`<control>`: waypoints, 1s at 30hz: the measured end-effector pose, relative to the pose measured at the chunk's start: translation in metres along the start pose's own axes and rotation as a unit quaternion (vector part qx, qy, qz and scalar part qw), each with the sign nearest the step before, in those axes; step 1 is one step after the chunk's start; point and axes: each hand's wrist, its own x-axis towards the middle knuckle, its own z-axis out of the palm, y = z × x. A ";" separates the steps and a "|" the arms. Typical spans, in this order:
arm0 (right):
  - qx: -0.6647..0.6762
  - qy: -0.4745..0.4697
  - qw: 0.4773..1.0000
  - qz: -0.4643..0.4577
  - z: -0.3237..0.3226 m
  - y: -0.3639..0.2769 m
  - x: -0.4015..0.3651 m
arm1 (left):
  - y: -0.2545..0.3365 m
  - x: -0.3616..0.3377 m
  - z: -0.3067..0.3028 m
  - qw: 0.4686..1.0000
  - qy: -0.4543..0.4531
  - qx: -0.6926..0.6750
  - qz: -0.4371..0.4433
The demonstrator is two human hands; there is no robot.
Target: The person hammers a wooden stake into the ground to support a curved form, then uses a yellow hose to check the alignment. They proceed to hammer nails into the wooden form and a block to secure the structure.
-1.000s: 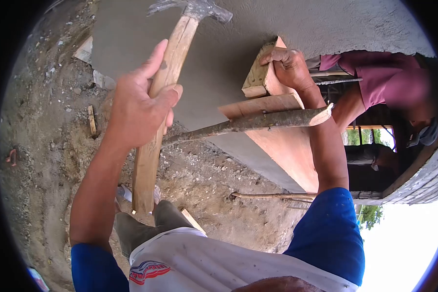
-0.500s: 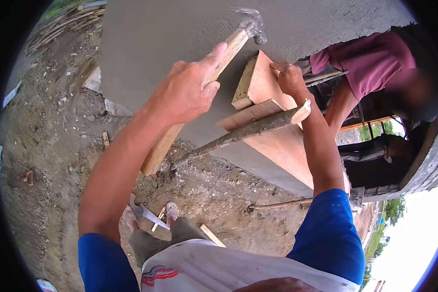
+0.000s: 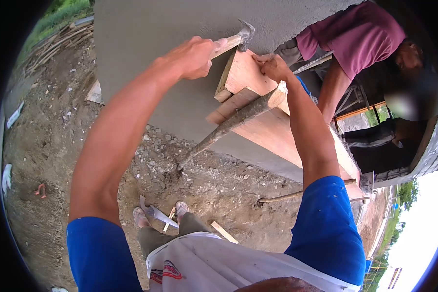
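Observation:
My left hand [image 3: 197, 56] is closed round the wooden handle of a claw hammer [image 3: 246, 35]. Its metal head is right by the upper end of a plywood-faced board [image 3: 250, 75]. Against that board's face, near the same end, my right hand [image 3: 276, 68] has its fingers curled in; whatever they pinch is too small to tell. A short wood piece [image 3: 233, 104] lies across the board. Against it leans a rough branch pole [image 3: 228, 124], whose far end meets the ground. Behind the board is a smooth grey cement surface [image 3: 146, 63].
A co-worker in a maroon shirt [image 3: 360, 36] leans in at the upper right, one arm reaching down behind the board. Another pole [image 3: 282, 197] props lower down. A saw [image 3: 158, 214] and wood offcuts [image 3: 224, 232] lie near my feet. Sticks [image 3: 63, 41] are piled at the upper left.
The hammer head has come down to the board's end, and my left hand has shifted up and left. My right hand stays at the board. The whole view has shifted slightly.

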 end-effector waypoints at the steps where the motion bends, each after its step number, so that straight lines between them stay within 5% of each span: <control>1: 0.050 0.006 0.997 0.052 -0.012 -0.014 -0.015 | 0.001 -0.006 -0.001 1.000 0.008 -0.020 -0.006; 5: 0.393 0.046 0.910 0.123 -0.061 0.008 -0.068 | -0.029 -0.060 0.035 0.976 0.172 -0.127 0.048; 10: 0.462 0.072 0.861 0.200 -0.106 0.021 -0.180 | -0.020 -0.185 0.061 0.907 0.176 -0.357 -0.138; 15: 0.522 0.050 0.851 0.034 -0.098 0.021 -0.275 | -0.050 -0.292 0.095 0.893 0.145 -0.378 -0.194; 19: 0.487 0.020 0.873 -0.016 -0.019 0.024 -0.359 | -0.078 -0.374 0.118 0.878 0.034 -0.364 -0.309; 22: 0.547 0.033 0.822 0.153 0.087 0.034 -0.420 | -0.089 -0.421 0.135 0.857 -0.033 -0.365 -0.361; 25: 0.617 0.097 0.714 0.315 0.181 0.014 -0.463 | -0.097 -0.457 0.154 0.846 -0.140 -0.341 -0.386; 30: 0.645 0.150 0.629 0.407 0.256 0.029 -0.536 | -0.106 -0.502 0.174 0.832 -0.272 -0.277 -0.397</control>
